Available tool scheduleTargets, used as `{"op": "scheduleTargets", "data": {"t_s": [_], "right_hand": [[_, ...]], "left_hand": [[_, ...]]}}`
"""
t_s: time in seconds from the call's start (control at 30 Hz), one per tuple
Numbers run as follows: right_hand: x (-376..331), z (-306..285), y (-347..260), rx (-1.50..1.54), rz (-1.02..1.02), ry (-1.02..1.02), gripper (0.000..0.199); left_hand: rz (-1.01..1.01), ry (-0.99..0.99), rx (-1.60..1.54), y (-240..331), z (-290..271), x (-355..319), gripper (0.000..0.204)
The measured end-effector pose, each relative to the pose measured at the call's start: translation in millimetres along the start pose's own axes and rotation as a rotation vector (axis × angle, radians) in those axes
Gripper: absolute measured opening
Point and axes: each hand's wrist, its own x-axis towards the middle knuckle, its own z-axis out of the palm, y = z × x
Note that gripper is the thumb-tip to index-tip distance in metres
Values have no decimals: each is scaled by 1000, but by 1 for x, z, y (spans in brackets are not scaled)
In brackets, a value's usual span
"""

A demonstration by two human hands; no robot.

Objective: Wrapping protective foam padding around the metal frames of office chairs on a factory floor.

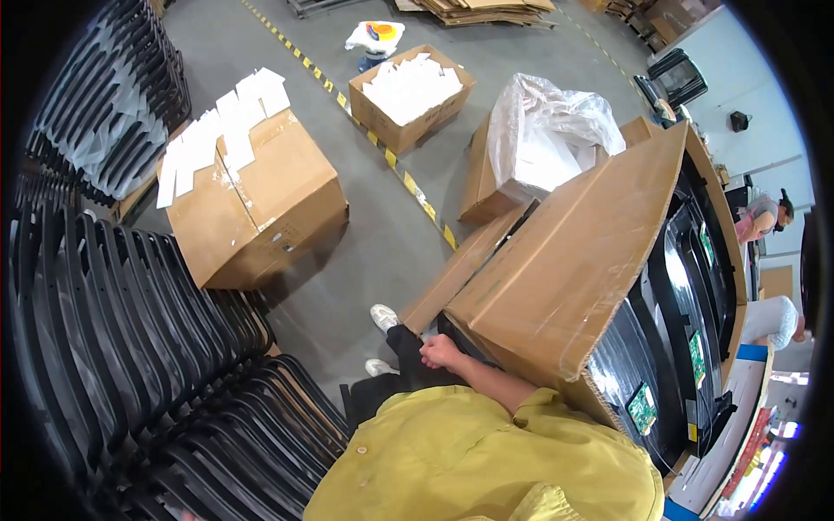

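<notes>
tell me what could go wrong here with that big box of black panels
The left hand grips only the lower corner of the large cardboard box, so it might slip or tip. The black panels inside could slide out. The open flap hangs by the shoes, a possible snag.

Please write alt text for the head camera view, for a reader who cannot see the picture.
Seen from above, a person in a yellow shirt grips the lower edge of a large cardboard box with one hand; which hand is unclear. The box holds black panels. Stacked black frames fill the left, and three smaller cartons stand on the grey floor.
</notes>
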Motion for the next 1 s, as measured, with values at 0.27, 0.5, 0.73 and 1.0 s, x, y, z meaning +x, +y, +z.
{"op": "scheduleTargets", "data": {"t_s": [0.27,0.5,0.73,1.0], "right_hand": [[-19,-11,122,-555,168,270,36],[-49,-46,272,-459,21,20,33],[-38,-30,328,56,124,148,26],[-24,-42,320,491,186,362,20]], "left_hand": [[207,-624,-323,-20,132,-28,13],[267,-810,-286,-26,157,-48,13],[421,-975,-268,-5,203,-86,12],[816,-1081,-383,61,261,-109,13]]}}
